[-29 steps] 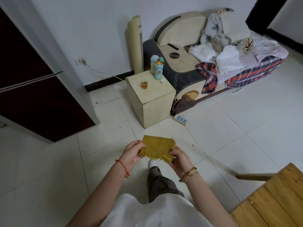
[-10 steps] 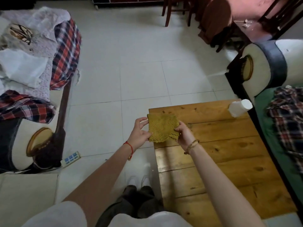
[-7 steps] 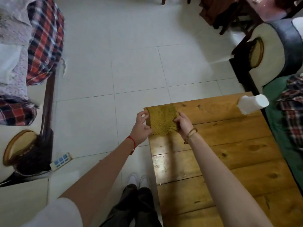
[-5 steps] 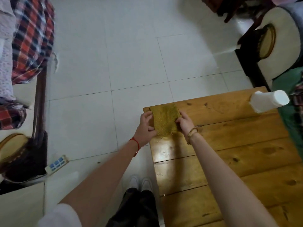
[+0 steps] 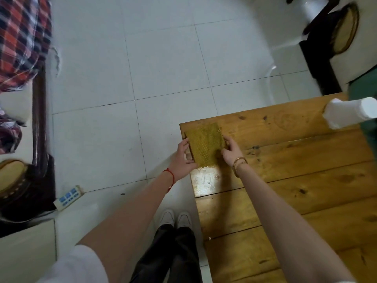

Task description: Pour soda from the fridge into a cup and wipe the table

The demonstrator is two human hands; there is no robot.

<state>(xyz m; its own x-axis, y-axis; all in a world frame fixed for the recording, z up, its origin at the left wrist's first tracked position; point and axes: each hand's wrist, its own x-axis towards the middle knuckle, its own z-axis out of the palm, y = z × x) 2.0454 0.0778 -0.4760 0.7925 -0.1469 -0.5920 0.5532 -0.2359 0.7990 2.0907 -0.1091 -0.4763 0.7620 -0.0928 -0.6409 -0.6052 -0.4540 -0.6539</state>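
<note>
1. A yellow-green cloth lay flat on the near-left corner of the wooden table, a little right of the frame's centre.
2. The left hand gripped the cloth's left edge at the table's rim, fingers curled along the edge and thumb toward the lower corner of the cloth.
3. The right hand pressed on the cloth's right edge, fingers bent down onto the fabric; whether it pinched the cloth or only pushed it flat could not be told.
4. A red string bracelet circled the left wrist, and gold bangles circled the right.
5. Just below the cloth, a pale shiny patch showed on the wood.
6. A white cup stood at the far right corner of the table, at the right edge of the frame, well apart from the cloth.
7. The white tiled floor filled the upper middle of the frame.
8. A power strip lay on the floor at lower left, beside a dark sofa base.
9. A red plaid blanket filled the upper left corner.
10. White shoes and dark trousers showed at the bottom centre, just beside the table's left edge.
</note>
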